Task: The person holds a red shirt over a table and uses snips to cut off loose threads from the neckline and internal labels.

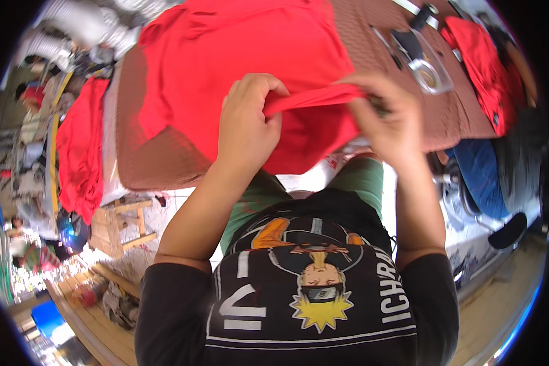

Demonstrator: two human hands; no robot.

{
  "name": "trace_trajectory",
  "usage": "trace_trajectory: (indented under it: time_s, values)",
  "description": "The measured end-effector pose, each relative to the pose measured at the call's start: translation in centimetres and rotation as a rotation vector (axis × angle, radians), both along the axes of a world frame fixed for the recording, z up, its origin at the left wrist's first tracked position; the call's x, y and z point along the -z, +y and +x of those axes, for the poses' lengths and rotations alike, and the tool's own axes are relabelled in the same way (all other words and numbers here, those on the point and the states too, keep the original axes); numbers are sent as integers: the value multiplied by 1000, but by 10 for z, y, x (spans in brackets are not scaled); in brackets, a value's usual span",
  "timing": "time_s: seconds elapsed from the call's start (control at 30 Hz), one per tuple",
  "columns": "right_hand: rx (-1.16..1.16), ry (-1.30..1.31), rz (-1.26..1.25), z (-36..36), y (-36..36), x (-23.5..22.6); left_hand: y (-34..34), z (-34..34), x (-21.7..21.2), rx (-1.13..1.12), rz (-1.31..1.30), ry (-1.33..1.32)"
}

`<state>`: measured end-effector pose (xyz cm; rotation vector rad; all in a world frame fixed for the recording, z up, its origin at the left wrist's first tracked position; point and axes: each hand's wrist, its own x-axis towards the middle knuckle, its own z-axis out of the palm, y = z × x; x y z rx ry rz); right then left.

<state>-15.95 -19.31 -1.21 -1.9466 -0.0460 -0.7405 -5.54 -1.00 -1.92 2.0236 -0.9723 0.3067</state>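
Near the centre of the frame, the person's left hand [250, 119] is closed on a raised edge of a soft, bright-red cloth garment or panel [256, 49], thumb against curled fingers. The right hand [387, 119], blurred, pinches the other end of that edge, so a narrow folded band runs between them.

From there the cloth spreads toward the top of the frame over a table with a brown, quilted fabric cover [149, 161], its near part hanging at the table's front edge. It looks light, limp and hard to damage by handling; it would probably crease and slide easily, so the doubled edge, held at two spaced points, seems the surest grip.

The right fingertips are smeared by motion, and a small dark patch between them cannot be identified. The cloth's far end is cut off at the top, and its folds hide its full shape.
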Motion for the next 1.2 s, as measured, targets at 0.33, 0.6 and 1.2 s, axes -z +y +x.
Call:
trace_trajectory:
  time_s: [0.33, 0.6, 1.2]
  values:
    - [238, -323, 414, -50, -108, -30, 132, 63, -53, -340, -66, 141]
    - [-66, 501, 178, -84, -126, -28, 179, 45, -88, 52, 319, 848]
    - [236, 582, 252, 95, -106, 34, 174, 190, 51, -743, 210, 377]
